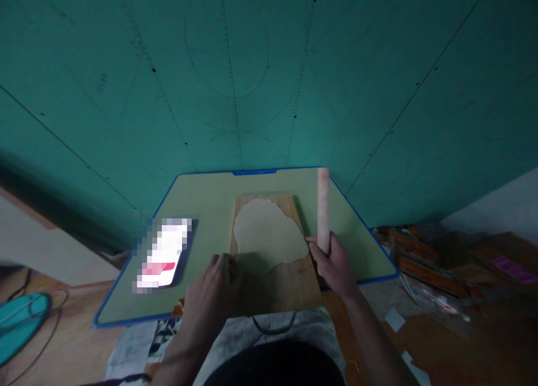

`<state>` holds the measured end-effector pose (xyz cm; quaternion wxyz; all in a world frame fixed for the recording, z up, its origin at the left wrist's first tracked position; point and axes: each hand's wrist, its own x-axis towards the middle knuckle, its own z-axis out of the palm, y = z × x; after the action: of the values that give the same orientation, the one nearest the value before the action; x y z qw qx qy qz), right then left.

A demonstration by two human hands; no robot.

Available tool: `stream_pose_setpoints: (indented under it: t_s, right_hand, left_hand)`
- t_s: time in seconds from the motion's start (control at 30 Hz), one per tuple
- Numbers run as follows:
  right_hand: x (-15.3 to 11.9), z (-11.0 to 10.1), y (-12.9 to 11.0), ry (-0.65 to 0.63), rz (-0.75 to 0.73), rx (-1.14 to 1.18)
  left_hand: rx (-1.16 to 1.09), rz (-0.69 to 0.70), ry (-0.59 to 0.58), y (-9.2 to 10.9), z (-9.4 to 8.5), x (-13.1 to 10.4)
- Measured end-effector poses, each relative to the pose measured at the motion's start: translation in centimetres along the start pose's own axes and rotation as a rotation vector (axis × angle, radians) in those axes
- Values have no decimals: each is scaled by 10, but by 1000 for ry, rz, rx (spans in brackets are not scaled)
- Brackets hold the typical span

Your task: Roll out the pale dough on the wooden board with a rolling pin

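A flat, rolled-out sheet of dough [267, 235] with an uneven outline lies on a wooden board [281, 291]. My right hand [336, 265] is closed round the lower part of a pale wooden rolling pin [323, 207], which points away from me beside the board's right edge. One finger of that hand reaches toward the dough's right edge. At the near left side of the board, my left hand [214, 285] has its fingers curled in by the dough's edge. Its fingertips are hidden, so what they pinch cannot be made out.
The board rests on a pale green table [205, 207] with a blue rim. A phone [166, 254] with a lit screen lies at the left. Behind stands a green marked wall [260, 122]. Boxes and wrapped goods [437, 274] are on the floor at right.
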<state>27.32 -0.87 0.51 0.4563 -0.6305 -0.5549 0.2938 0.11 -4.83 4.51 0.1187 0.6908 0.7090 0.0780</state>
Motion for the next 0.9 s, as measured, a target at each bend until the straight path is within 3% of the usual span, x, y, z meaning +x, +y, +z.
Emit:
stream_pose_setpoints:
  t_s: [0.37,0.63,0.9]
  right_hand:
    - [-19,-5,-2,-8,-9,-23]
    - [-4,-1,-7,14,18,-11]
    - [6,3,-7,-61,-9,-64]
  left_hand:
    - [-135,-14,41,-5,2,-16]
    - [-182,-19,100,-16,4,-11]
    - [-145,247,27,-16,7,-13]
